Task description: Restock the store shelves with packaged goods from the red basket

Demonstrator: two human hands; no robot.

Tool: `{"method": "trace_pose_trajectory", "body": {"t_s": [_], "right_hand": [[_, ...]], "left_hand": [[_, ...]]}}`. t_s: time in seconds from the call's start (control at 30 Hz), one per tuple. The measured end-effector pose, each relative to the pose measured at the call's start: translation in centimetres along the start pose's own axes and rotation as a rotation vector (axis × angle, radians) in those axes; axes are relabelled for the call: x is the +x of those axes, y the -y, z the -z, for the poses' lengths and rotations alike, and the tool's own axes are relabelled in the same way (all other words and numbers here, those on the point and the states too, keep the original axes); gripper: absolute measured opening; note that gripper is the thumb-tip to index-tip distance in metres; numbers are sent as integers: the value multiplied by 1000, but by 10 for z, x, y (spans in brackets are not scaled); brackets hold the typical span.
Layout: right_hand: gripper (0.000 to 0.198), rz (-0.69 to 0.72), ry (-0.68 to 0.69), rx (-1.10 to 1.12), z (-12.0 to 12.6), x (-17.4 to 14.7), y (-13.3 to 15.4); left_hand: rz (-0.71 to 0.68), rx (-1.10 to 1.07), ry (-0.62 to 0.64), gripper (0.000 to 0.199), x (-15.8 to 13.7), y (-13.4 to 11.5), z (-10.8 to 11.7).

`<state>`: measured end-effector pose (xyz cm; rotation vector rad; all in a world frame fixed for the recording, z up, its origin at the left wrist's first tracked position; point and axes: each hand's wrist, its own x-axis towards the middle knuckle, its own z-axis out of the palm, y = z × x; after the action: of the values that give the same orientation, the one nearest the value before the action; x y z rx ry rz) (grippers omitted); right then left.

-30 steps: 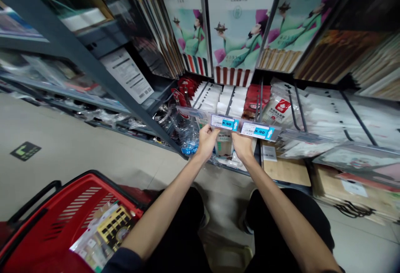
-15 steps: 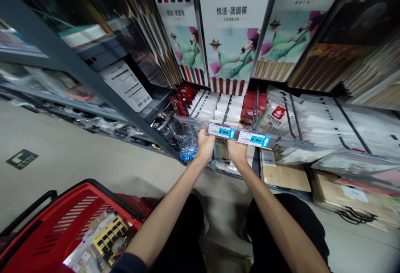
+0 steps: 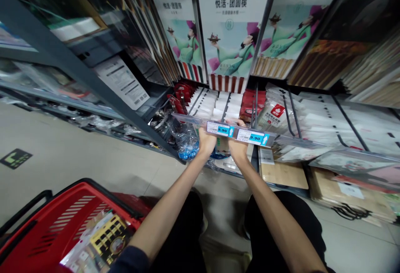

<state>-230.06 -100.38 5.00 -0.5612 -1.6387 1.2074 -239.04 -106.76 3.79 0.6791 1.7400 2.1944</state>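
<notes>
My left hand (image 3: 206, 141) reaches up behind a clear label strip with two price tags (image 3: 220, 129), at the left tag's lower edge. The strip hides its fingers. To its right, my right hand (image 3: 237, 148) is behind the same strip; a few bent fingers show above it, against white-topped hanging packs (image 3: 229, 100). What these fingers hold, if anything, is hidden. Between the hands, below the strip, part of a pack with a green mark (image 3: 222, 146) shows. Left of my left hand lies crumpled clear plastic with a blue part (image 3: 188, 151).
Chopstick packs (image 3: 233, 35) hang above. To the right are a clear bag with a red label (image 3: 275, 112) and wooden boards (image 3: 283, 175) low down. A grey shelf post (image 3: 78, 71) slants at left. The red basket (image 3: 62, 206) with packs inside stands on the floor.
The view has shifted slightly. Bent fingers of my right hand show more clearly above the strip, and some blue shows between the hands below it. Both hands stay at the same spot.
</notes>
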Motion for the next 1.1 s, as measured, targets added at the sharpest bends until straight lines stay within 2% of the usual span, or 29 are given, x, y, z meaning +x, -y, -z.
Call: {"method": "trace_pose_trajectory", "body": {"t_s": [0.1,0.17,0.3,0.37,0.43,0.57,0.63,0.8,0.97,1.1], "right_hand": [[21,38,24,-119,4,0,-8],[27,53,47,-150,7,-2,-12],[29,70,-13,-190,14,-21,-9],[35,17,-59,-213,16,-37,-3],[37,-88,-47,-155,17,-54,3],[30,-244,66,245,13,-71,18],[29,-276,21,367,9,-70,25],[33,-348,-141,355,5,-58,38],[35,-344,-117,345,4,-56,39],[35,-307,-125,304,4,-56,33]], "left_hand": [[-24,131,-33,8,-3,-1,5],[-29,189,-55,11,-11,-2,7],[4,107,-22,42,-40,-11,7],[46,37,0,51,-56,-19,7],[119,-37,20,47,-67,-29,8],[257,-287,124,33,-75,-48,9],[254,-381,135,31,-75,-54,9],[284,-424,34,29,-70,-55,13],[305,-388,37,28,-65,-50,23],[322,-414,53,27,-63,-45,20]]}}
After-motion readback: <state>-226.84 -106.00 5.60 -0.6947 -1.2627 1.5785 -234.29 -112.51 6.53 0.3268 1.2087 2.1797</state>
